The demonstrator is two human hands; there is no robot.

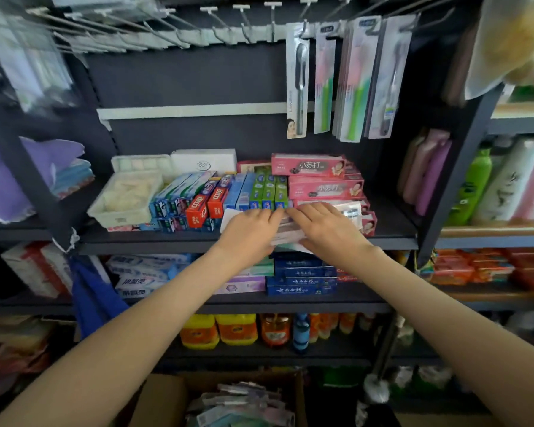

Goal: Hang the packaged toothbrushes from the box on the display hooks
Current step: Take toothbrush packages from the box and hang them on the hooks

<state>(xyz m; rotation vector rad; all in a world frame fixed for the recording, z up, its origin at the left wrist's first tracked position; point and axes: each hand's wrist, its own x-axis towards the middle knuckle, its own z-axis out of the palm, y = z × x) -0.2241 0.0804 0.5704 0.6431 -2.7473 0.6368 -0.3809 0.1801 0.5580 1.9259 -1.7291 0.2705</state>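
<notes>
Nearest, low between the forearms and well below the hands: cardboard box [162, 399], top open, heaped with packaged toothbrushes [244, 406], the supply not yet hung.

Up from there, left hand [250, 226] and right hand [324, 226] side by side, palms down, fingertips almost meeting. Fingers near straight, pressed onto a small bundle of packs [285, 237]. No curl round the bundle on show; thumbs hidden beneath, so any pinch from below impossible to confirm.

Bundle lying at the front of the shelf [167, 245], one corner overhanging the edge toward the camera. Probably parked there for squaring up and sorting, ready for lifting off singly with hanging holes all one way.

Just beyond the fingertips: rows of toothpaste cartons [216, 201], with pink cartons [321, 186] behind the right hand.

High above the right hand: hung packs [352, 87], upright, holes at the top. Above the left hand and further left: bare display hooks [247, 29], free for more.

By the look of it, partway through, with plenty of stock left in the box.
</notes>
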